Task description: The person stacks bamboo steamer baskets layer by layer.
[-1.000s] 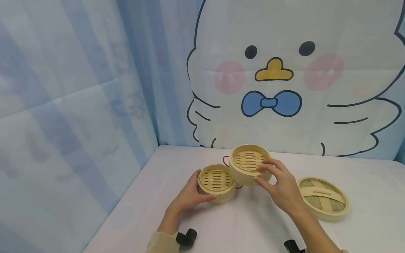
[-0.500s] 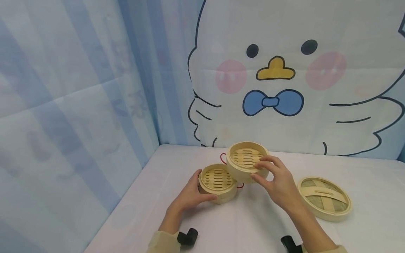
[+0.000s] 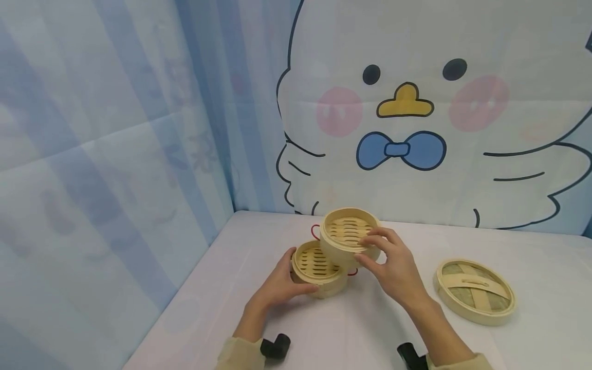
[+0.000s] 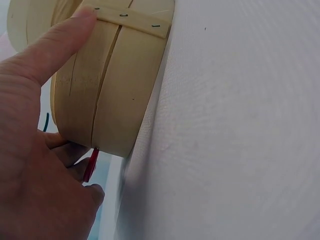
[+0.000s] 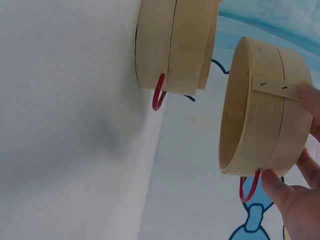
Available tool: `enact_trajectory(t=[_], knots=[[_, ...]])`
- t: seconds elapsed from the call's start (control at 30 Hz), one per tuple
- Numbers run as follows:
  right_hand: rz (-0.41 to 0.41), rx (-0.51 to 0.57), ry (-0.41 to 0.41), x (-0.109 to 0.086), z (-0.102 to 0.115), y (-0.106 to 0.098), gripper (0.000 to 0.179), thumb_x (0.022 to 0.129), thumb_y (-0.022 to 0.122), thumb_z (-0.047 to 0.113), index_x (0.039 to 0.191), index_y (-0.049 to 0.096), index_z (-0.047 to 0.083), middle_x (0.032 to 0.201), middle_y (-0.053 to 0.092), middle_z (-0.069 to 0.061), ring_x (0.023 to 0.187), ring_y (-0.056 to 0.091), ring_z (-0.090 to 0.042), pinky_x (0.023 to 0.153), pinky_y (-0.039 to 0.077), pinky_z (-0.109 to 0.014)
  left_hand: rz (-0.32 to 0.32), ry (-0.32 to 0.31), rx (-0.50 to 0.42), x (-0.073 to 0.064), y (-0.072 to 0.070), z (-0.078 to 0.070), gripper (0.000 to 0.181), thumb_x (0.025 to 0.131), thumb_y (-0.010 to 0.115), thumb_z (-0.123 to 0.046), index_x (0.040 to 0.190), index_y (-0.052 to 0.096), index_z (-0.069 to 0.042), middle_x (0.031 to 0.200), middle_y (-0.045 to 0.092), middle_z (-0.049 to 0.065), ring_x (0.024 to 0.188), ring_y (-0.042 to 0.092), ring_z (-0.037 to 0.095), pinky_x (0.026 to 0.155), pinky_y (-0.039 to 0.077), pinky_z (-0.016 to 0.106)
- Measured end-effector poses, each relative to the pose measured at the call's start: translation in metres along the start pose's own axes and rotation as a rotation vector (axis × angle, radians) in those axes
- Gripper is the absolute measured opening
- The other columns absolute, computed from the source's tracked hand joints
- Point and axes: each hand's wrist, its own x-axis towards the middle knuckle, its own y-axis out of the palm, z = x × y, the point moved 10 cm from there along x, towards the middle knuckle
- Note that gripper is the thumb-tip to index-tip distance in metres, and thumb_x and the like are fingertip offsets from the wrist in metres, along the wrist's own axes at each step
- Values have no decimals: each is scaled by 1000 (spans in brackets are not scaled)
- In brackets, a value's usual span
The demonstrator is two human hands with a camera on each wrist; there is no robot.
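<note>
At the table [image 3: 351,334], hands [image 3: 277,284] [image 3: 392,266] hold two steamers [image 3: 316,261] [image 3: 346,235] (one raised).

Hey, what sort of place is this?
Probably a curtained-off tabletop recording space: a pale table stands before a printed cartoon backdrop, and striped cloth hangs along the left. The bamboo steamer basket in the right hand alone doesn't make it a kitchen.

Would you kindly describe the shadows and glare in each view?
Head view: faint, soft shadows on the table; left wrist view: a grey shadow band near the lower basket; right wrist view: a diffuse shadow, no strong glare on the raised basket.
</note>
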Motion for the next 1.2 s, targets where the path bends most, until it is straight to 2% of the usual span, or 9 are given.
enact_trajectory(t=[0.67,0.77,0.87,0.97,1.2], knots=[[41,17,17,1,15,36,26,84,84,12,106,73,5,124,57,-11,126,52,-36,105,44,-56,8,-2,-16,-1,-3,-1,114,75,91,-34,158,20,-2,159,31,19,146,30,37,117,22,58],[34,22,0,0,19,39,26,83,84,12,105,73,6,123,58,-10,124,54,-36,100,48,-54,9,6,-20,-1,-3,-1,113,75,91,-34,158,21,-2,159,31,19,146,31,36,117,23,58],[20,33,-24,-1,23,42,24,83,84,11,103,73,7,121,59,-9,119,57,-34,87,55,-51,7,15,-27,0,-3,-1,114,75,92,-33,158,20,-3,160,31,19,146,31,36,117,23,57],[16,42,-31,-2,25,45,24,82,85,10,102,73,7,120,59,-8,115,59,-33,78,57,-48,3,11,-25,-1,-4,-1,115,74,92,-34,158,20,-2,160,29,19,146,29,36,117,23,57],[18,37,-25,-3,27,51,24,80,86,9,101,74,7,118,60,-9,113,60,-32,81,56,-47,-1,-21,-24,-2,-4,2,114,74,92,-35,157,22,-1,159,31,20,144,33,39,115,27,59]])
